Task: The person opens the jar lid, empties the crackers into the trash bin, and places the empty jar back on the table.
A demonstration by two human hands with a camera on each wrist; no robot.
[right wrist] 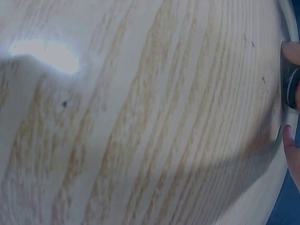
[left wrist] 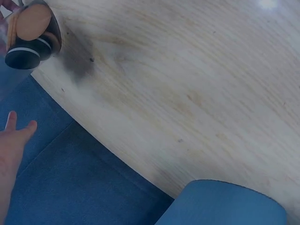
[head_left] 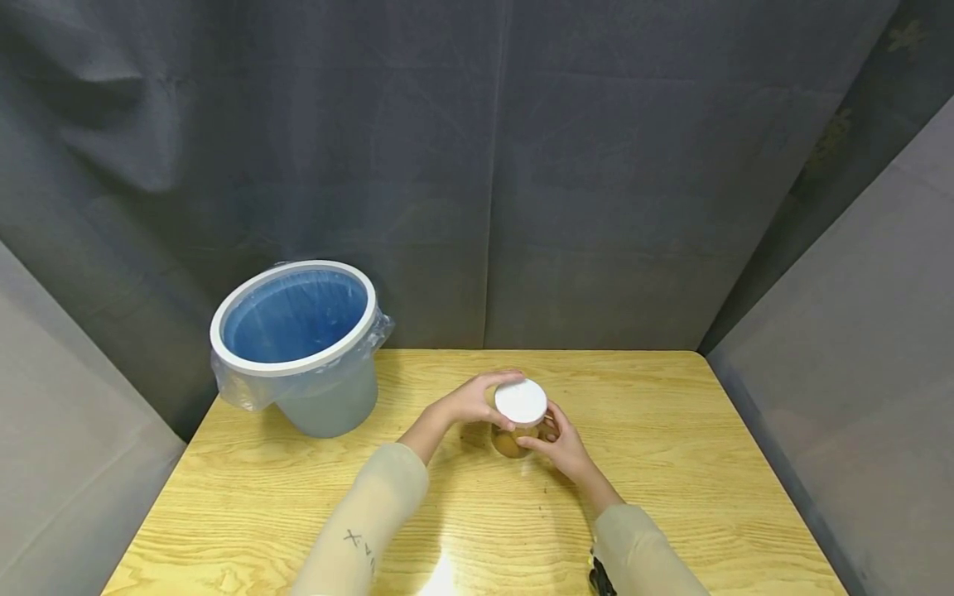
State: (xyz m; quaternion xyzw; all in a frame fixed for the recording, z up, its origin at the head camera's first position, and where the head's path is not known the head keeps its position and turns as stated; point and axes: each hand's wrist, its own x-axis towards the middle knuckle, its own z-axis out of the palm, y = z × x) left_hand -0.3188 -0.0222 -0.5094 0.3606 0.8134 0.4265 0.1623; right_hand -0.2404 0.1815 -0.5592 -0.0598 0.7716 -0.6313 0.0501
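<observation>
A clear jar (head_left: pixel 509 446) with a white lid (head_left: pixel 521 401) stands on the table between both hands. My left hand (head_left: pixel 473 402) holds the lid from the left, thumb in front and fingers behind. My right hand (head_left: pixel 564 447) grips the jar's body from the right, below the lid. In the left wrist view, the jar (left wrist: pixel 57 33) shows a round tan thing (left wrist: pixel 33 22) and dark discs with pale bands inside. Part of the left hand (left wrist: pixel 11 152) shows at the left edge there, with the lid out of frame. Fingers (right wrist: pixel 293 161) appear at the right wrist view's edge.
A grey bin (head_left: pixel 328 406) with a white rim and a clear liner stands at the table's back left. Dark grey curtains rise behind the wooden table (head_left: pixel 656 463), and pale panels flank both sides. A small black item (head_left: pixel 599 577) lies beside the right sleeve.
</observation>
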